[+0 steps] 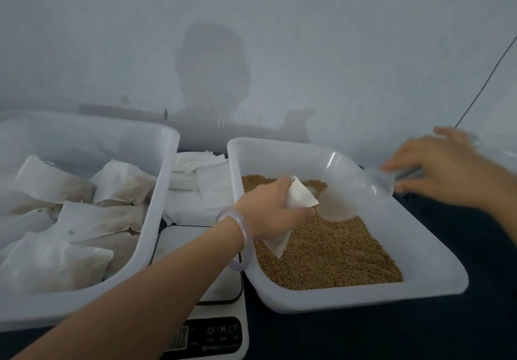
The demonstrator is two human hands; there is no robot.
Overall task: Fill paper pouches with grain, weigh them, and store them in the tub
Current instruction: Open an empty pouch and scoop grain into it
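My left hand reaches over the right tub and holds a white paper pouch above the brown grain. A clear plastic scoop lies with its mouth next to the pouch. My right hand, blurred, grips the scoop's handle at the tub's far right rim. The left tub holds several filled pouches. A white digital scale sits between the two tubs, partly under my left forearm.
A stack of empty white pouches lies behind the scale, between the tubs. A grey wall with my shadow stands close behind. A thin cable runs down the wall at right. The table surface is dark.
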